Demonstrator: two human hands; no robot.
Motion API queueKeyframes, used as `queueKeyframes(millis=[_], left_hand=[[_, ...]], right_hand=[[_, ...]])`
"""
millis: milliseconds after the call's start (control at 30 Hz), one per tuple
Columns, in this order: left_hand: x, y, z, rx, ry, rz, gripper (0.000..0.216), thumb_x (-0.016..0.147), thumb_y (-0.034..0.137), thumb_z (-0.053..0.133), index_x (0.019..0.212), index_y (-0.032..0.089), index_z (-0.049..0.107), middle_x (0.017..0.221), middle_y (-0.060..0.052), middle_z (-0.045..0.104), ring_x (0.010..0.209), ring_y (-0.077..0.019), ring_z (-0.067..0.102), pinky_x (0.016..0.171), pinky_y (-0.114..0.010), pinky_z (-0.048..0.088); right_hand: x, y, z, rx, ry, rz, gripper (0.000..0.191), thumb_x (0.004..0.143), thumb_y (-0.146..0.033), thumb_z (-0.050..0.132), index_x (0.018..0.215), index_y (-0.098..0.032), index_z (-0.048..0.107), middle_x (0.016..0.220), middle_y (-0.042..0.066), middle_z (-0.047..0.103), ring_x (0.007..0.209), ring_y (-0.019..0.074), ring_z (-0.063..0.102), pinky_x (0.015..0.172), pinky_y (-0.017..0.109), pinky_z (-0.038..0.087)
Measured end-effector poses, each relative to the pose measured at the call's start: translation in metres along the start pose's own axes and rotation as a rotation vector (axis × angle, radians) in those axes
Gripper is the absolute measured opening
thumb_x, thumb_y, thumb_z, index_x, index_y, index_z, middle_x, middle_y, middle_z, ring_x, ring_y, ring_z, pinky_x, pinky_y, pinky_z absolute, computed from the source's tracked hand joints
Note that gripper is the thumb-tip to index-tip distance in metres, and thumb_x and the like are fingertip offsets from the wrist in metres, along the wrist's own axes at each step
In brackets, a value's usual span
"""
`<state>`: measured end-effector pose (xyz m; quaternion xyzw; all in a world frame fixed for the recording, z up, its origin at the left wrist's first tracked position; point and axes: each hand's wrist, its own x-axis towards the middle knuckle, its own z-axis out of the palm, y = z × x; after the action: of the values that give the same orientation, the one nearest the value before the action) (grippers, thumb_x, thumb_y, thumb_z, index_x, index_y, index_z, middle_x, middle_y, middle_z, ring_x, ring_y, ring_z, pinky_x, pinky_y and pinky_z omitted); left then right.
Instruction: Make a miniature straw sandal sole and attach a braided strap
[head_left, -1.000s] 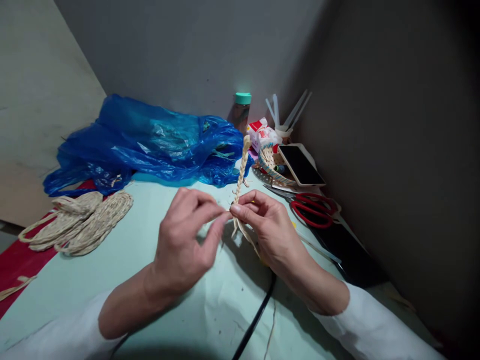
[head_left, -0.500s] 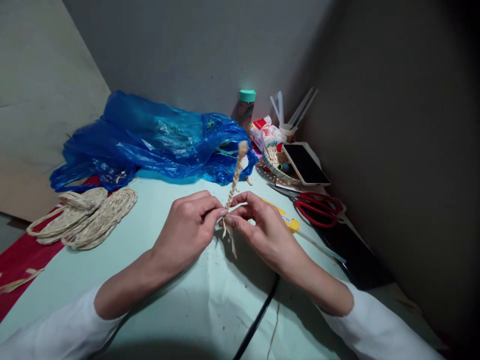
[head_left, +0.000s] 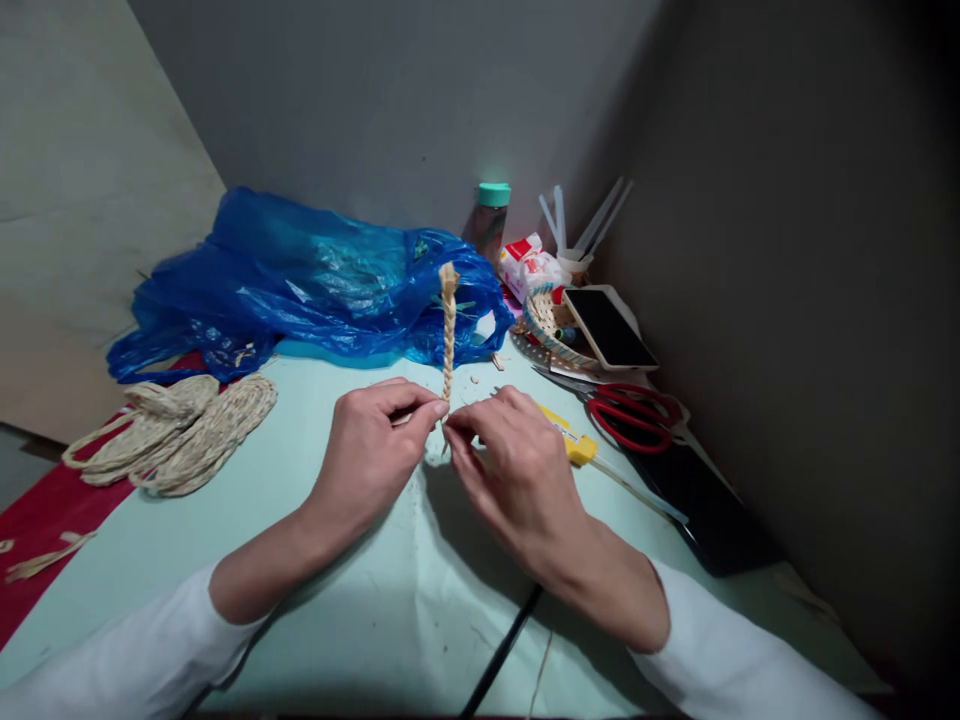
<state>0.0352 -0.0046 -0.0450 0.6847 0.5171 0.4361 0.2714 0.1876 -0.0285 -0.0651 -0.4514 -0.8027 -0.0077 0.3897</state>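
Observation:
A short braid of pale straw-like strands point(head_left: 448, 340) stands nearly upright between my hands, its thicker end at the top. My left hand point(head_left: 375, 445) pinches the lower part of it between thumb and forefinger. Right beside that pinch, my right hand point(head_left: 517, 465) has its fingertips pressed together around the loose strand ends below the braid. Most of those ends are hidden by my right fingers. Behind my right hand lies a yellow utility knife point(head_left: 574, 440).
Red-handled scissors point(head_left: 634, 415), a phone point(head_left: 611, 328) and a small woven basket point(head_left: 546, 320) lie at the right. A blue plastic bag point(head_left: 300, 275) spreads across the back, near a bottle point(head_left: 491, 220). Coiled braided cord point(head_left: 214, 440) rests at the left; a black cable point(head_left: 502, 650) runs in front.
The braid has shifted left and become more upright. My right hand has turned, back upward, and its fingers have closed over the loose ends that hung visible before.

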Motion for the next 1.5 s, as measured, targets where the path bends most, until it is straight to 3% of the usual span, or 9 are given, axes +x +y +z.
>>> queueKeyframes(millis=[300, 367, 500, 600, 833, 967, 1133, 1300, 1500], left_hand=[[-0.008, -0.012, 0.007, -0.615, -0.183, -0.476, 0.016, 0.076, 0.030, 0.071, 0.072, 0.015, 0.066, 0.064, 0.002, 0.055, 0.054, -0.0081, 0.042, 0.049, -0.022, 0.028], [-0.007, -0.011, 0.006, -0.608, -0.215, -0.427, 0.018, 0.079, 0.031, 0.067, 0.070, 0.016, 0.060, 0.064, 0.003, 0.052, 0.056, -0.0090, 0.043, 0.053, -0.022, 0.033], [-0.007, -0.004, 0.003, -0.327, -0.210, -0.170, 0.028, 0.090, 0.032, 0.054, 0.066, 0.019, 0.050, 0.063, 0.004, 0.047, 0.061, -0.0121, 0.043, 0.058, -0.025, 0.036], [-0.010, 0.001, 0.002, -0.166, -0.244, -0.073, 0.030, 0.096, 0.032, 0.044, 0.069, 0.020, 0.048, 0.063, 0.004, 0.045, 0.059, -0.0123, 0.041, 0.057, -0.026, 0.034], [-0.013, 0.004, 0.001, -0.027, -0.396, 0.162, 0.023, 0.097, 0.023, 0.044, 0.085, 0.018, 0.064, 0.070, 0.002, 0.059, 0.062, -0.0116, 0.052, 0.061, -0.024, 0.042], [-0.012, -0.004, 0.004, 0.198, -0.326, 0.427, 0.022, 0.096, 0.014, 0.044, 0.089, 0.016, 0.064, 0.081, -0.004, 0.069, 0.072, -0.0145, 0.062, 0.067, -0.026, 0.048], [-0.015, -0.012, 0.009, 0.493, -0.148, 0.631, 0.030, 0.093, 0.006, 0.036, 0.077, 0.015, 0.058, 0.063, -0.002, 0.057, 0.058, -0.0148, 0.052, 0.054, -0.027, 0.042], [-0.012, -0.004, 0.006, 0.259, -0.062, 0.554, 0.025, 0.090, 0.005, 0.044, 0.074, 0.013, 0.060, 0.060, 0.000, 0.052, 0.055, -0.0117, 0.046, 0.053, -0.026, 0.039], [-0.007, 0.005, -0.002, -0.031, -0.125, 0.265, 0.022, 0.090, 0.010, 0.057, 0.074, 0.015, 0.071, 0.066, -0.001, 0.068, 0.060, -0.0108, 0.059, 0.061, -0.024, 0.046]], right_hand=[[-0.004, -0.011, 0.007, -0.222, -0.019, -0.237, 0.025, 0.094, -0.010, 0.046, 0.080, -0.013, 0.066, 0.073, 0.008, 0.064, 0.070, 0.0215, 0.046, 0.065, 0.037, 0.031], [-0.001, -0.009, 0.001, 0.011, -0.085, -0.120, 0.022, 0.096, -0.017, 0.049, 0.086, -0.013, 0.068, 0.074, 0.007, 0.067, 0.070, 0.0204, 0.051, 0.066, 0.035, 0.035], [0.010, -0.001, -0.011, 0.548, -0.132, 0.448, 0.030, 0.095, -0.040, 0.056, 0.075, -0.019, 0.063, 0.067, 0.001, 0.065, 0.061, 0.0142, 0.054, 0.061, 0.028, 0.037], [0.016, 0.006, -0.015, 0.875, -0.144, 0.700, 0.030, 0.089, -0.050, 0.062, 0.095, -0.021, 0.060, 0.064, -0.004, 0.059, 0.057, 0.0129, 0.049, 0.056, 0.026, 0.035], [0.014, 0.011, -0.010, 1.237, -0.054, 0.711, 0.033, 0.089, -0.048, 0.061, 0.074, -0.019, 0.059, 0.055, -0.005, 0.046, 0.052, 0.0098, 0.037, 0.052, 0.024, 0.030], [0.013, 0.008, -0.008, 1.293, 0.061, 0.845, 0.035, 0.080, -0.051, 0.070, 0.073, -0.018, 0.061, 0.051, -0.004, 0.052, 0.046, 0.0086, 0.038, 0.047, 0.023, 0.029], [0.014, 0.005, -0.011, 1.357, 0.196, 0.933, 0.036, 0.074, -0.051, 0.076, 0.072, -0.017, 0.062, 0.051, -0.004, 0.054, 0.047, 0.0086, 0.040, 0.049, 0.022, 0.033], [0.014, 0.004, -0.014, 1.413, 0.185, 0.916, 0.032, 0.078, -0.047, 0.075, 0.074, -0.017, 0.064, 0.056, -0.002, 0.060, 0.050, 0.0089, 0.045, 0.053, 0.022, 0.038], [0.016, 0.004, -0.016, 1.429, 0.190, 0.833, 0.026, 0.086, -0.040, 0.070, 0.075, -0.017, 0.065, 0.058, -0.002, 0.060, 0.052, 0.0080, 0.047, 0.055, 0.020, 0.039]])
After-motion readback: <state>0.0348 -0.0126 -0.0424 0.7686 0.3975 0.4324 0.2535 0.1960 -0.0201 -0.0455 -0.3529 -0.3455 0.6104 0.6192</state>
